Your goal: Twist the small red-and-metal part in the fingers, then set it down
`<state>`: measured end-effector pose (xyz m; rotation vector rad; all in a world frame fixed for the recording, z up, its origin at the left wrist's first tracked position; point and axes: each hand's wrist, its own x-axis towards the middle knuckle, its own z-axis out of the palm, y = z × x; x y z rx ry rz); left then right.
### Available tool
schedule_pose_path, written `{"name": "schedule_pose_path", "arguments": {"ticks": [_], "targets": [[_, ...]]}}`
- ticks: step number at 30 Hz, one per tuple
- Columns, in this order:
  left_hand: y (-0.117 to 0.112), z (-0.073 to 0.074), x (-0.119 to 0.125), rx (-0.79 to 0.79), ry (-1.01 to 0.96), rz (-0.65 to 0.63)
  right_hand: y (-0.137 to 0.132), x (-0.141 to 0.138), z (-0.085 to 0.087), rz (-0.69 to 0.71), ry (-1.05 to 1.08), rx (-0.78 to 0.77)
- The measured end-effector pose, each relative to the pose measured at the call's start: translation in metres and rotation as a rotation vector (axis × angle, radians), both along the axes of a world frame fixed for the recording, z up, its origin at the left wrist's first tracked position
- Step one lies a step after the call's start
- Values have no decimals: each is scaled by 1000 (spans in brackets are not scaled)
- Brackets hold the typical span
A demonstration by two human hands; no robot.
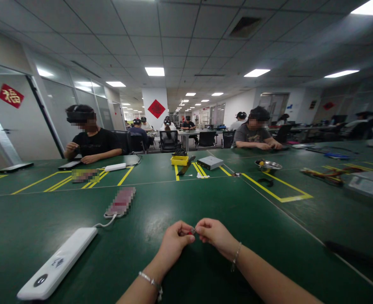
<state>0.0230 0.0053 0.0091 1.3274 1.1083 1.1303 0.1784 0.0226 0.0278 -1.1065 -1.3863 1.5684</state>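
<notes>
Thumb and fingers of the left hand (173, 241) pinch a tiny red-and-silver piece (191, 231), its details too small to make out. Fingertips of the right hand (217, 237) are pressed together at the piece's right end; whether they grip it too, I cannot tell. Both hands meet above the smooth dark-green tabletop (148, 207), a pale beaded bracelet (150, 282) on the left wrist and a thin silvery bracelet (236, 256) on the right. To the left, a long white rounded power bank (59, 264) joins by a white cable (107, 222) to a pixelated phone (121, 202)
</notes>
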Motion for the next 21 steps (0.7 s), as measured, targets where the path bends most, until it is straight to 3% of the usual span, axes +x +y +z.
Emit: {"name": "schedule_pose_path", "arguments": {"ticks": [6,10,14,21], "targets": [[2,-3,0,19,-29,-37,-1,-1,-5,-47,176,-132],[1,-3,-1,9,16,2,2,1,-10,-2,240,-190],[-1,1,-1,28,67,46,3,3,-12,-12,265,-203],[0,-1,-1,80,101,-3,0,2,-9,57,281,-196]]}}
